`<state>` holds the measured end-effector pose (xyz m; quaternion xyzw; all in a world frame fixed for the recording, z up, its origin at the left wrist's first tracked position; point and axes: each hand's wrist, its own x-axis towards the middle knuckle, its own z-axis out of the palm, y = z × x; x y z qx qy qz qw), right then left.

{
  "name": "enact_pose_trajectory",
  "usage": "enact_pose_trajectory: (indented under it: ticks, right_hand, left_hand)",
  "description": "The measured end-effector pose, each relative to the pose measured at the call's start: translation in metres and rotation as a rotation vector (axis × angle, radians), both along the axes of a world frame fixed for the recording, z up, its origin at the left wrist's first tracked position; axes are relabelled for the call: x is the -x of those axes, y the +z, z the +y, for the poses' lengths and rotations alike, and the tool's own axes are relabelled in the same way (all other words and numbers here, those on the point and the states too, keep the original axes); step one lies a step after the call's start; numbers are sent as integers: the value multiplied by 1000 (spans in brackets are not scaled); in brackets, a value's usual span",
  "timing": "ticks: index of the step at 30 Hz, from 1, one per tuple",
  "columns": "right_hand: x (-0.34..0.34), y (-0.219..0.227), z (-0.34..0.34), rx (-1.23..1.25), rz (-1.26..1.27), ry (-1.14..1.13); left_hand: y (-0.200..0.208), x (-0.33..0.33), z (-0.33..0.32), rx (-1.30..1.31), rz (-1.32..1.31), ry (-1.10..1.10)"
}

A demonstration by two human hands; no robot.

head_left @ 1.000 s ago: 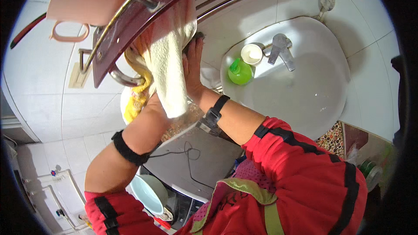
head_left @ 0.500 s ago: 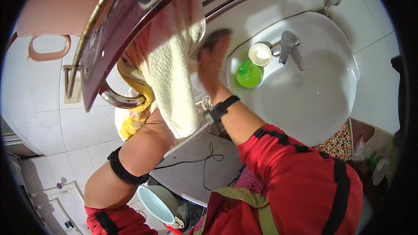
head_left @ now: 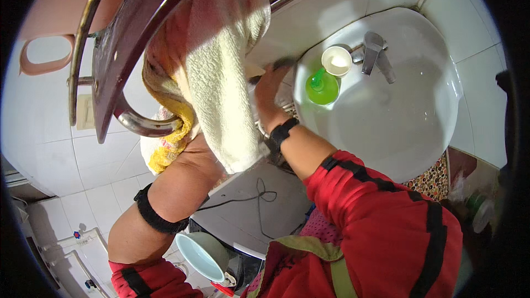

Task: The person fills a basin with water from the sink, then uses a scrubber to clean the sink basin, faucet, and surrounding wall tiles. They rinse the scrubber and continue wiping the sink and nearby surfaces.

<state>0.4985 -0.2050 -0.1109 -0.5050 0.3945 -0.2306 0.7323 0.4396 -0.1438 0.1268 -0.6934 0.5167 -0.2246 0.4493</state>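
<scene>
A cream towel (head_left: 223,94) hangs in front of me from a dark red rack (head_left: 124,49). A yellow-edged patterned cloth (head_left: 171,152) hangs at its left. My left forearm (head_left: 157,221) reaches up behind the towel, and cloth hides that hand and its fingers. My right hand (head_left: 269,97) is raised just right of the towel, by the tiled wall and the sink's left rim. Its fingertips are dark and smeared, so I cannot make out whether it holds anything. Near it on the sink stand a green pump bottle (head_left: 322,89) and a white cup (head_left: 337,62).
The white sink (head_left: 397,127) with a metal faucet (head_left: 374,52) fills the right side. Below is a white-topped surface (head_left: 254,204) with a black cord (head_left: 260,198) on it. A pale blue basin (head_left: 204,256) sits low. A curved metal hook (head_left: 146,126) juts from the rack.
My right hand has shifted slightly down, its forearm a little to the right. The view has tilted, so the rack sits farther left. My left hand stays behind the towel.
</scene>
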Motion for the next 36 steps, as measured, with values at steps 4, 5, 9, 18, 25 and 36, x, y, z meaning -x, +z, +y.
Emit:
enact_pose_trajectory:
  ticks: [4,5,9,18,25,36]
  right_hand:
    - [3,6,-5,241,-229,-108]
    - [5,9,-10,278,-239,-165]
    - [10,13,-29,202,-212,-225]
    - [18,49,-27,272,-434,-342]
    - [17,121,-60,827,-468,-234]
    - [22,86,-61,953,-193,-163]
  left_hand:
    - [7,7,-2,-220,5,66]
    - [9,7,-3,-260,5,74]
    - [12,8,-6,-170,23,67]
    - [13,9,-10,275,307,147]
    - [40,30,-24,-381,69,92]
    - [28,13,-14,-305,58,-23]
